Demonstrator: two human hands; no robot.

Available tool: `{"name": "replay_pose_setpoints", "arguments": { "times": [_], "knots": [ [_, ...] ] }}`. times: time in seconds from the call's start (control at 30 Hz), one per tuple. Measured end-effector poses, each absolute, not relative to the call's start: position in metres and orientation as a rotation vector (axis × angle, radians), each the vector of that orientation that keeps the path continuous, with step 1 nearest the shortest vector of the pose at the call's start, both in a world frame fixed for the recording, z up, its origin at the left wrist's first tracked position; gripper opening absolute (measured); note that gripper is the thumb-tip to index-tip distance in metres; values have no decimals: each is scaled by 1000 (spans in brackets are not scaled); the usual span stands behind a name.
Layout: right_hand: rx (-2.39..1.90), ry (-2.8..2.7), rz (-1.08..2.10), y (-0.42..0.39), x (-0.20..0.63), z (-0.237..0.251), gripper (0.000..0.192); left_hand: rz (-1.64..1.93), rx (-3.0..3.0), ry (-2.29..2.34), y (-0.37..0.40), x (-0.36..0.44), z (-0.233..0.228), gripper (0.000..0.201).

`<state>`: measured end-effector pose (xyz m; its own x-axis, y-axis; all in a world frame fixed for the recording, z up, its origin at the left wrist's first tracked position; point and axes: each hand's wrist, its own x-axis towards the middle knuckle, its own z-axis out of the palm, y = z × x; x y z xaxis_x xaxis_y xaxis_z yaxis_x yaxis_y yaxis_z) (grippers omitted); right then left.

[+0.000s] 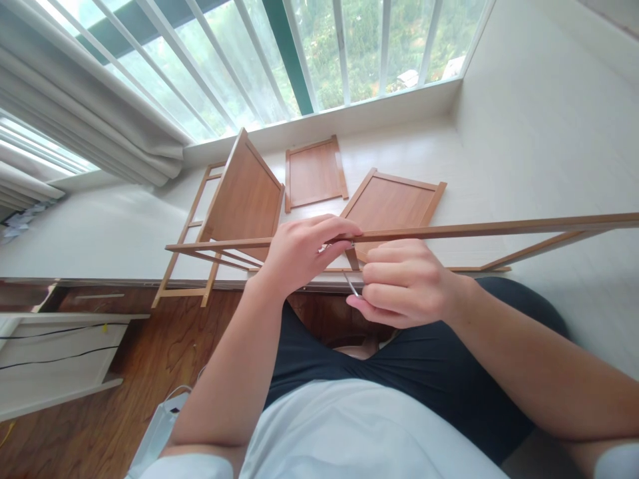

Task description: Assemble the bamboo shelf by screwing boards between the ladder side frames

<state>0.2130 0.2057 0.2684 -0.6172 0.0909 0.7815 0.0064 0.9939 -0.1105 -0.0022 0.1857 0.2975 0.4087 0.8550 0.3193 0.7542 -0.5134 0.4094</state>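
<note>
A long brown wooden frame (449, 231) runs across in front of me on its edge, with a short crosspiece (352, 257) near the middle. My left hand (304, 249) is closed over its upper rail just left of that crosspiece. Something small and shiny shows at the fingertips, too little of it to name. In a closed fist, my right hand (407, 283) grips a thin metal rod (350, 285) just below the rail. The rod's tip points up and left toward the crosspiece. Its other end is hidden in the fist.
On the white ledge lie two wooden panels (314, 174) (394, 199). A larger panel (244, 193) leans upright beside a ladder-like frame (197, 226) at left. Behind are a barred window (359, 53) and grey curtains (100, 100). A white board (60, 359) is at lower left.
</note>
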Motion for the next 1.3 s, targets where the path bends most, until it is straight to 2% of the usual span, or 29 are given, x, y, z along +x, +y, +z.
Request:
{"name": "replay_pose_setpoints", "arguments": {
  "times": [0.23, 0.43, 0.57, 0.67, 0.73, 0.8, 0.87, 0.93, 1.13, 1.3],
  "knots": [
    [103, -2205, 509, 199, 201, 261, 33, 756, 2448, 1396, 186, -3, 297, 18],
    [340, -2360, 906, 154, 169, 232, 32, 766, 2450, 1425, 187, -4, 293, 18],
    [94, -2439, 1270, 146, 168, 206, 33, 789, 2487, 1411, 188, -5, 290, 18],
    [-400, -2429, 1451, 157, 182, 192, 39, 834, 2516, 1396, 188, -5, 289, 17],
    [-805, -2282, 1527, 165, 195, 184, 45, 859, 2531, 1397, 188, -5, 288, 16],
    [-1125, -1816, 1687, 168, 208, 177, 50, 878, 2541, 1406, 188, -5, 288, 15],
    [-1264, -1175, 1813, 164, 218, 171, 53, 897, 2554, 1403, 188, -5, 287, 15],
    [-1280, -809, 1821, 154, 223, 165, 54, 905, 2567, 1389, 189, -6, 287, 15],
    [-1349, -474, 1735, 121, 210, 144, 50, 879, 2580, 1382, 189, -7, 287, 15],
    [-1461, -410, 1686, 128, 199, 126, 44, 876, 2566, 1361, 191, -9, 286, 16]
  ]
}}
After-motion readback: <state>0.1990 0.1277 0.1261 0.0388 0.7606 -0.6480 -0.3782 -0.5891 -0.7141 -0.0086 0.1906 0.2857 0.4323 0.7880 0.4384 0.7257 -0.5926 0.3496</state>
